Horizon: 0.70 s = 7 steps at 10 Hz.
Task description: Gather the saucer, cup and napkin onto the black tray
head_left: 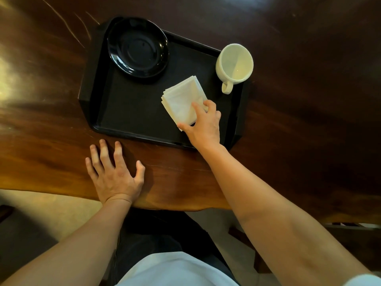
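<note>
The black tray (pixel 132 112) lies on the dark wooden table. A glossy black saucer (pixel 137 48) sits in its far left corner. An empty white cup (pixel 235 62) stands upright at the tray's far right corner, handle toward me. A stack of folded white napkins (pixel 181 98) rests on the tray's right half. My right hand (pixel 203 124) grips the stack's near right corner between thumb and fingers. My left hand (pixel 114 172) lies flat on the table in front of the tray, fingers spread, holding nothing.
The wooden table (pixel 299 131) stretches wide around the tray, its curved near edge just behind my left wrist. Pale floor and my lap show below the edge. A dark piece of furniture (pixel 350 234) stands at the lower right.
</note>
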{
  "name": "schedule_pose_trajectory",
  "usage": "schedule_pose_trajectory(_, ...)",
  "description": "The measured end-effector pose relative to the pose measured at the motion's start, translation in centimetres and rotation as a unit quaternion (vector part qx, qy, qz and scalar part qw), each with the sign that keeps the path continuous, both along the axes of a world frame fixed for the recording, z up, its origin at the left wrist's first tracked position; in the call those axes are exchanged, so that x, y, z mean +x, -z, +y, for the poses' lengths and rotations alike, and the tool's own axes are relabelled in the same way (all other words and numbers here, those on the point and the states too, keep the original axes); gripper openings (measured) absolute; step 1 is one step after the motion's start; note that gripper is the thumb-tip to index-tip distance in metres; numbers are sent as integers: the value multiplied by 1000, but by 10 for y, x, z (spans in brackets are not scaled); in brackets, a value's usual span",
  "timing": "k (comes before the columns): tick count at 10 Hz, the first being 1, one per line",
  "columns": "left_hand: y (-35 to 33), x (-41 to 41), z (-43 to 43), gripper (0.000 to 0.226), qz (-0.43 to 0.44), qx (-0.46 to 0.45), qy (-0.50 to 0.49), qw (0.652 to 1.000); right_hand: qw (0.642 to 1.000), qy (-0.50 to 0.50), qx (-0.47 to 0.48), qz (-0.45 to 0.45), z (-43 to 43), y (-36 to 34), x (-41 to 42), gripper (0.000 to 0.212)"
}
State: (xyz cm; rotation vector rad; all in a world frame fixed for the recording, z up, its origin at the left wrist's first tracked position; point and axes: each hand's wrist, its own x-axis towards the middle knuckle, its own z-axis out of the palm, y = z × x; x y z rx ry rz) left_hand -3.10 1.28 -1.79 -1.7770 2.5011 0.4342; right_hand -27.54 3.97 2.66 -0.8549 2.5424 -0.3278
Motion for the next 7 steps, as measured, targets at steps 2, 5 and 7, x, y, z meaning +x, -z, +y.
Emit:
schedule_pose_trajectory(2, 2, 1, -1, 78, -1, 0, 1, 1000, 1000, -6, 20, -19, -1, -5, 0, 65)
schedule_pose_trajectory(5, -42, 1, -19, 75, -63, 146, 39, 986, 994, -58, 60, -68, 37, -65, 5, 46)
schedule_pose_trajectory(7, -120, -6, -33, 50, -19, 239, 87, 967, 977, -114, 125, -131, 59, -116, 18, 45)
